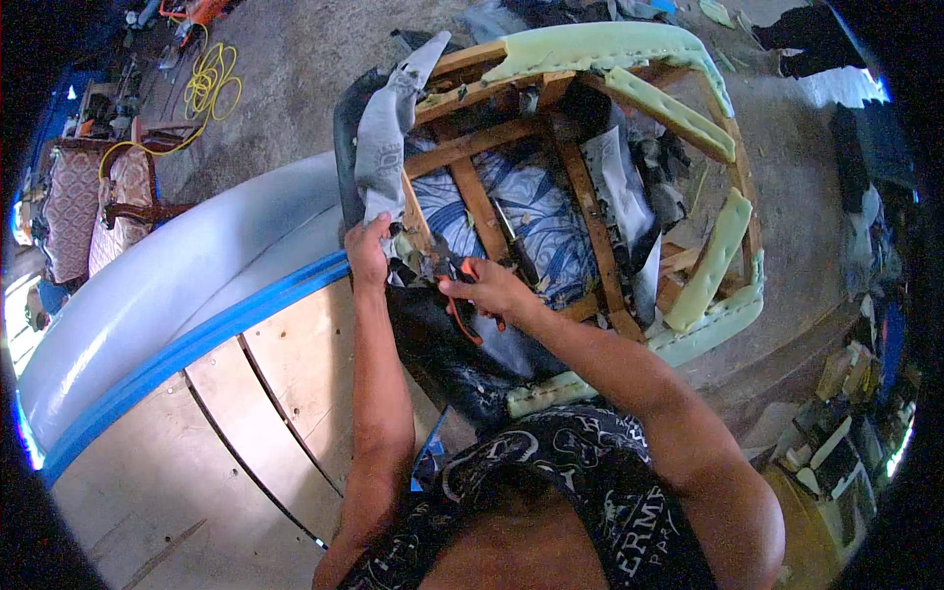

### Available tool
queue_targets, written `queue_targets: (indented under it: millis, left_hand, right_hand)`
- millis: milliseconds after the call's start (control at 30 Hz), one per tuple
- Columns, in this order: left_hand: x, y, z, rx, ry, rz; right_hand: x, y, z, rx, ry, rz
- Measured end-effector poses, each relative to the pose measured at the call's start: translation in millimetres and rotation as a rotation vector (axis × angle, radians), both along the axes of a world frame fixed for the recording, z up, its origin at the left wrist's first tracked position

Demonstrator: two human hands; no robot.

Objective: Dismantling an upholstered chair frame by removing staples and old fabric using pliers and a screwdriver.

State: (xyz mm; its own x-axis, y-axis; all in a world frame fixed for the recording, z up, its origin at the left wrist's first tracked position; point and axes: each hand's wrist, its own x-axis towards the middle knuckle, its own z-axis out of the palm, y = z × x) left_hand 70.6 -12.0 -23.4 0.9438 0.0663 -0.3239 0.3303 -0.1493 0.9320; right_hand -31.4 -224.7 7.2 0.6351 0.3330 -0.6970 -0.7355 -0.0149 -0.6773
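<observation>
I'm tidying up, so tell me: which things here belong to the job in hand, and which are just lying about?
Job in hand:
orange-handled pliers, in the right hand
pale fabric, in the left hand
wooden frame
foam strips

Apparently lying about:
yellow cord
patterned upholstered piece

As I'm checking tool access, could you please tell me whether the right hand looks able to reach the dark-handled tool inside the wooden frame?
Probably yes: the dark-handled tool lies near the right hand, apparently uncovered, though that hand would likely have to put down the orange-handled pliers first.
</observation>
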Motion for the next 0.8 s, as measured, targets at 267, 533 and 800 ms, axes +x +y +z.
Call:
queue_targets:
  millis: [267, 533, 800]
  left_hand:
    - [1.8, -15.7, 15.2, 0.063, -0.065, -0.063]
    - [-3.2, 8.9, 12.5, 0.011, 0.041, -0.028]
    - [0.3, 2.9, 13.2, 0.024, -0.027, -0.052]
  right_hand:
    - [61.7, -2.1, -24.6, -0.104, 0.162, 0.397]
    - [37.7, -67.9, -36.7, -0.422, -0.038, -0.070]
    - [-31.5, -77.4, -121.1, -1.139, -0.537, -0.063]
